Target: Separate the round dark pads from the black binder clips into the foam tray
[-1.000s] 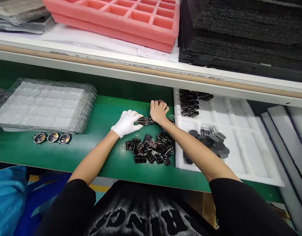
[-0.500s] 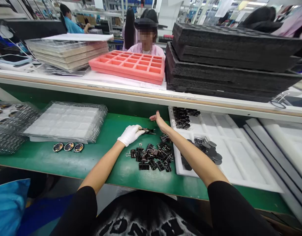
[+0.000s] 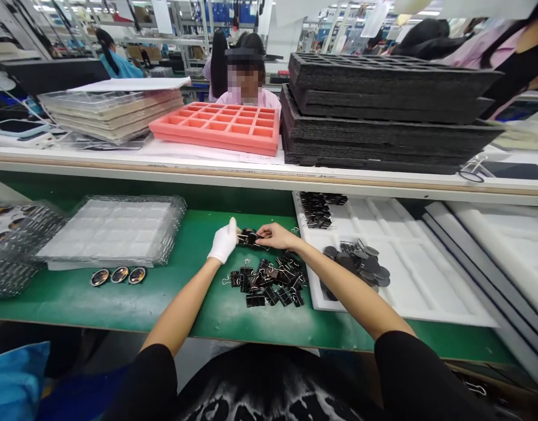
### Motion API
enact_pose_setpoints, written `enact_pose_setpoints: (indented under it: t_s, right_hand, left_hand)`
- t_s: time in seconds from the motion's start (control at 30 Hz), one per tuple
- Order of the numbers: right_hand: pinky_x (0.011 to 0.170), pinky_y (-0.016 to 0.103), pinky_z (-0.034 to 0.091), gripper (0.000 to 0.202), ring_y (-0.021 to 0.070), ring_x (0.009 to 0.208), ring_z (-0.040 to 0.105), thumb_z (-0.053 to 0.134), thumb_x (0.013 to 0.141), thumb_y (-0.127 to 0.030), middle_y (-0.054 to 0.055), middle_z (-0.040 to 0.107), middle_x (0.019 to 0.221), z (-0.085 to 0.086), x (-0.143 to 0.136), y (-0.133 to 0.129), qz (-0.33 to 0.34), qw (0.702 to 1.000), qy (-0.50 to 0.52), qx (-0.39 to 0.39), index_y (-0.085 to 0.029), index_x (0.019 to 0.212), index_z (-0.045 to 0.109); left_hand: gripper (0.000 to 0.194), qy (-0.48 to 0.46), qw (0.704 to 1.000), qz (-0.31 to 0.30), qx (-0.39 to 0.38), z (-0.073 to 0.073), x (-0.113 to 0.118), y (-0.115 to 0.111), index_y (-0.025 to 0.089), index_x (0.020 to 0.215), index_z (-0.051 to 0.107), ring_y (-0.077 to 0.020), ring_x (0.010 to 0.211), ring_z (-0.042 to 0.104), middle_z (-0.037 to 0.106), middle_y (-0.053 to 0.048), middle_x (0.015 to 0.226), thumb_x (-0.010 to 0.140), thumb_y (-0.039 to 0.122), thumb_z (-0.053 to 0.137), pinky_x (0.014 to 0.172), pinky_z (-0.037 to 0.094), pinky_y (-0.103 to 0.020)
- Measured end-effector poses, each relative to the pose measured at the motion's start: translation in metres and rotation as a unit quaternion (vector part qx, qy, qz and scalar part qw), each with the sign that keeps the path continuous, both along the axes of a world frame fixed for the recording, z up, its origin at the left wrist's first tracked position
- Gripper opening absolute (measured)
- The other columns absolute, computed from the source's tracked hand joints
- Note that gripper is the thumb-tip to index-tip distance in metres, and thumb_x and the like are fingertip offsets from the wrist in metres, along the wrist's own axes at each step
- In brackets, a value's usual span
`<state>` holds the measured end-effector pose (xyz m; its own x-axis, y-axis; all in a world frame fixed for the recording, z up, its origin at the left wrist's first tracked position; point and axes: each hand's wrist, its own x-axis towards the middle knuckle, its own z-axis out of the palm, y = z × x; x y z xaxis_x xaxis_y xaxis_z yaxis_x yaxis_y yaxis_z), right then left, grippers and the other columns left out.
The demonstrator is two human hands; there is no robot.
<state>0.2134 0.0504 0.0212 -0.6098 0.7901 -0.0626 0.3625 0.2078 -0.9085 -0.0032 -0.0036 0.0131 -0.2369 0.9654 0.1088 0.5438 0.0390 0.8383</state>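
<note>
My left hand (image 3: pixel 224 241), in a white glove, is closed on a small cluster of black binder clips (image 3: pixel 248 236) just above the green tabletop. From the other side my bare right hand (image 3: pixel 275 235) pinches the cluster's right end with thumb and fingertips. Whatever the clips are clamped on is too small and hidden to make out. Below both hands lies a loose pile of binder clips (image 3: pixel 269 282) with silver wire handles. Three round, shiny dark-and-amber pieces with pale rims (image 3: pixel 119 275) lie in a row to the left.
A white foam tray (image 3: pixel 409 275) on the right holds grey discs (image 3: pixel 361 263) and more black clips (image 3: pixel 315 209). Clear plastic trays (image 3: pixel 106 231) are stacked at left. The shelf (image 3: pixel 199 165) above carries a pink foam grid (image 3: pixel 216 126) and black foam blocks (image 3: pixel 383 111). A person sits opposite.
My right hand has come in from the upper right, its fingers closing on the clip cluster in my left hand. The view has shifted slightly.
</note>
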Motion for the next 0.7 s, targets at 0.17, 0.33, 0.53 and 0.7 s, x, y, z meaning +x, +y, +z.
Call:
enact_pose_setpoints:
  t_s: [0.17, 0.33, 0.53, 0.7]
  right_hand:
    - [0.098, 0.04, 0.051, 0.022, 0.0263, 0.108, 0.07, 0.068, 0.093, -0.024, 0.011, 0.077, 0.114, 0.025, 0.064, -0.007, -0.039, 0.955, -0.106, 0.274, -0.02, 0.114, 0.073]
    - [0.106, 0.049, 0.045, 0.033, 0.0324, 0.127, 0.061, 0.05, 0.102, -0.03, 0.016, 0.068, 0.133, 0.026, 0.198, 0.005, -0.184, 0.874, -0.19, 0.409, -0.021, 0.128, 0.069]
    - [0.11, 0.052, 0.05, 0.042, 0.0369, 0.126, 0.062, 0.05, 0.093, -0.028, 0.02, 0.071, 0.128, 0.003, 0.305, 0.075, -0.321, 0.852, -0.231, 0.344, -0.015, 0.126, 0.073]
    - [0.111, 0.051, 0.051, 0.043, 0.0349, 0.126, 0.064, 0.051, 0.093, -0.025, 0.017, 0.072, 0.133, -0.016, 0.307, 0.114, -0.296, 0.86, -0.237, 0.341, -0.016, 0.128, 0.074]
  left_hand:
    - [0.069, -0.042, 0.996, -0.055, 0.059, -0.004, -0.01, -0.005, 0.018, 0.107, 0.073, -0.0161, 0.055, 0.059, 0.067, -0.001, 0.067, 0.105, 0.067, 0.025, 0.07, 0.052, -0.031]
    - [0.059, 0.024, 0.996, -0.084, 0.026, -0.004, -0.012, 0.001, 0.022, 0.112, 0.072, -0.0165, 0.061, 0.061, 0.069, 0.0, 0.074, 0.104, 0.065, 0.033, 0.07, 0.051, -0.031]
    - [0.055, 0.048, 0.996, -0.075, 0.008, -0.002, -0.007, 0.004, 0.022, 0.11, 0.072, -0.0173, 0.063, 0.062, 0.07, -0.001, 0.078, 0.104, 0.061, 0.034, 0.07, 0.051, -0.031]
    - [0.051, 0.065, 0.996, -0.066, -0.003, -0.002, -0.005, 0.004, 0.023, 0.109, 0.072, -0.0173, 0.064, 0.062, 0.069, 0.0, 0.077, 0.104, 0.058, 0.034, 0.07, 0.05, -0.031]
